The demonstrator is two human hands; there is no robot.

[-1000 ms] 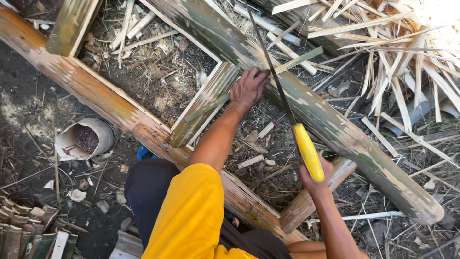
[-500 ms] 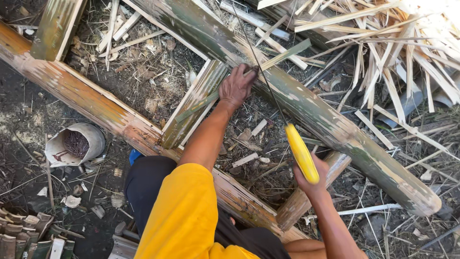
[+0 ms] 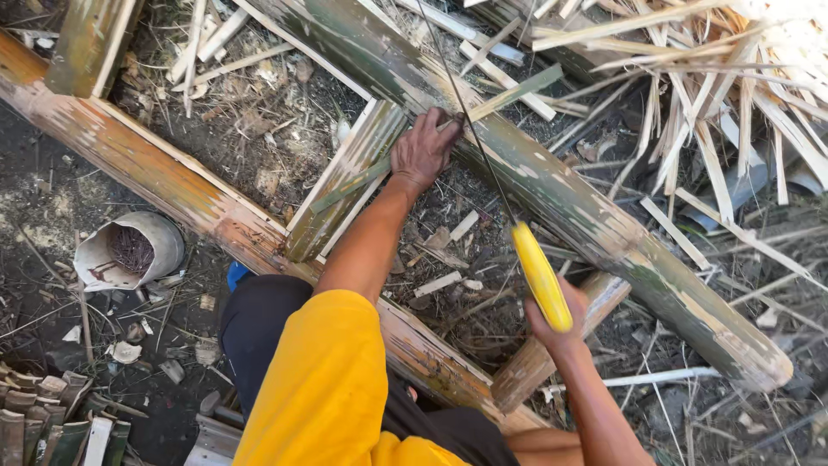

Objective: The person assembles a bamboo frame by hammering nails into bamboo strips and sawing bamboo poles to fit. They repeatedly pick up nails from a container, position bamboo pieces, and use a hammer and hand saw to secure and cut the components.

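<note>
Across the middle, from eleven to four o'clock, lies a thick bamboo pole (image 3: 561, 194), the left hand (image 3: 423, 148) pressed closed over a split slat (image 3: 345, 185) beside it, while at five o'clock the right hand (image 3: 552, 324) grips a yellow-handled saw (image 3: 539, 274).

Grey bucket (image 3: 129, 250), bamboo slivers (image 3: 716, 103)
</note>
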